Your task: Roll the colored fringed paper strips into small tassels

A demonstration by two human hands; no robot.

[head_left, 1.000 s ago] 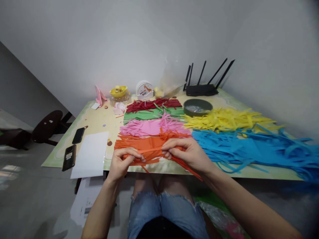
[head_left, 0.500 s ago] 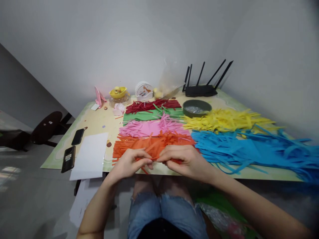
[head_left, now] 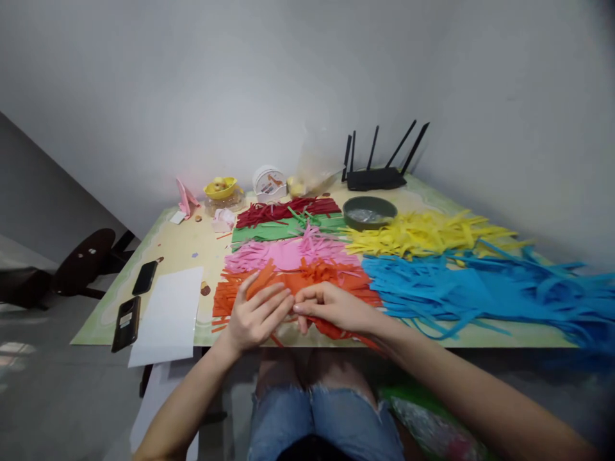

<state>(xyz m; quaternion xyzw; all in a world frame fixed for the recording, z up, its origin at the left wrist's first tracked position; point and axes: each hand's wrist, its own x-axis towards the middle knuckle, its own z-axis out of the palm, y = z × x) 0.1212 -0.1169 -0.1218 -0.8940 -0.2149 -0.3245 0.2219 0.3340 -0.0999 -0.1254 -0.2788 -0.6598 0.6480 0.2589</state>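
Observation:
A bundle of orange fringed paper strips [head_left: 225,298] lies across the front of the table. Over it, my left hand [head_left: 257,317] has its fingers stretched toward the right, one finger angled upward. A loose orange strip [head_left: 261,279] stands up behind that hand. Its fingertips meet those of my right hand [head_left: 331,308], which is closed with thumb and fingers pinched together. Orange paper hangs below the right hand toward the table edge. What lies exactly between the fingertips is hidden. A blue fringed bundle [head_left: 461,288] spreads right of my right hand.
Behind lie pink [head_left: 288,254], green [head_left: 264,234] and dark red [head_left: 288,209] bundles, with yellow [head_left: 432,234] to the right. A dark bowl [head_left: 369,224] and a router [head_left: 377,179] stand farther back. Two phones [head_left: 145,278] and white paper [head_left: 168,314] lie left.
My left hand has turned, its fingers now stretched out instead of pinched. The orange strip behind it has moved left. Orange paper now hangs under my right hand. The view has shifted slightly.

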